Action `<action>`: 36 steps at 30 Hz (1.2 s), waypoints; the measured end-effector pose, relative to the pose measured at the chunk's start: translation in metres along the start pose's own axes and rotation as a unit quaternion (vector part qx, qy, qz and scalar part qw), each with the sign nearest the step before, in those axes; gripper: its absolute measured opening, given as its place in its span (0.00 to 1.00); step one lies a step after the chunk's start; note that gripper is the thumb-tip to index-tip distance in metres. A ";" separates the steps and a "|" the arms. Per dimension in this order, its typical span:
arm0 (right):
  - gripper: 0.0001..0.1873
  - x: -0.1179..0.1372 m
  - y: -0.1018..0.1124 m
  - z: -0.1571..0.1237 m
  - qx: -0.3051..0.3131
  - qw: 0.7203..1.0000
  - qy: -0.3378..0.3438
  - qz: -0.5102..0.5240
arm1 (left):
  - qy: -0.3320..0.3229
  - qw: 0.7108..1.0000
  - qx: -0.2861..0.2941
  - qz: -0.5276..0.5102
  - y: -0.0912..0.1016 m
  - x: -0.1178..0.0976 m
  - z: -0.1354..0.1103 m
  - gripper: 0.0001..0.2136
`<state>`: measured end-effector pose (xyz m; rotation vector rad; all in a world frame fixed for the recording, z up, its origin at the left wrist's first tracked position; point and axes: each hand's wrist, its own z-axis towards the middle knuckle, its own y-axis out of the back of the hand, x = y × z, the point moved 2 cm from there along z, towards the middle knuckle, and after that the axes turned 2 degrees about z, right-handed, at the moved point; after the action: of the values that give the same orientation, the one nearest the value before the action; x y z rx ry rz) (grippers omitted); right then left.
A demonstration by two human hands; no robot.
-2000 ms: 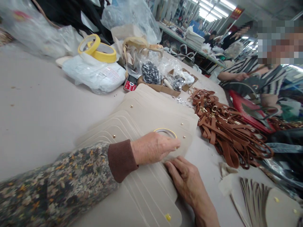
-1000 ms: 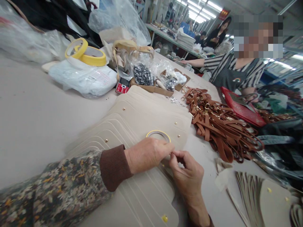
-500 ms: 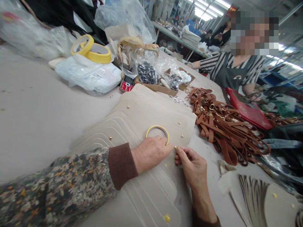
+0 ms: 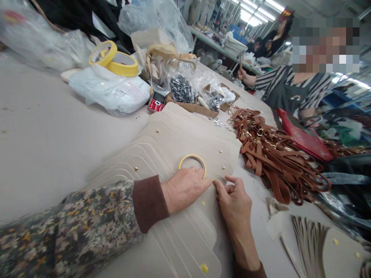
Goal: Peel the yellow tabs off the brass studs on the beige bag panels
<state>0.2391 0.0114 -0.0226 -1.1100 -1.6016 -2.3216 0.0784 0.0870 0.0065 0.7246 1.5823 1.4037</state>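
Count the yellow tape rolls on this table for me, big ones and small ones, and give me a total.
Big yellow tape rolls on the white bag at the back: 2
Small yellow tape ring on the beige panels, touched by the left hand: 1
Total: 3

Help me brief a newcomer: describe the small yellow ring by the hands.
On the fanned stack of beige leather panels, find the thin yellow tape ring lying flat beyond the left hand. Unlike the two thick yellow tape rolls on the white bag, it is slim.
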 end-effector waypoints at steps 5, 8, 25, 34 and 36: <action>0.15 0.003 -0.002 -0.008 -0.015 0.996 0.091 0.007 | -0.005 1.000 -0.001 -0.001 -0.002 0.001 0.000 0.08; 0.15 0.011 -0.007 -0.005 -0.028 0.991 0.131 -0.025 | -0.016 1.000 -0.001 0.000 -0.003 0.002 0.000 0.08; 0.12 -0.007 0.003 0.023 -0.013 0.994 0.096 0.048 | 0.005 0.998 -0.030 0.059 0.032 0.007 0.024 0.08; 0.13 -0.015 -0.006 0.024 -0.006 0.991 0.079 0.109 | -0.015 0.997 -0.018 0.073 0.004 0.011 0.028 0.08; 0.12 -0.014 -0.006 0.023 -0.010 0.991 0.071 0.109 | -0.036 0.997 -0.008 0.066 0.002 0.009 0.021 0.07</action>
<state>0.2585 0.0294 -0.0316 -1.0399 -1.3391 -2.2237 0.0923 0.1048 0.0064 0.8740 1.4878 1.4661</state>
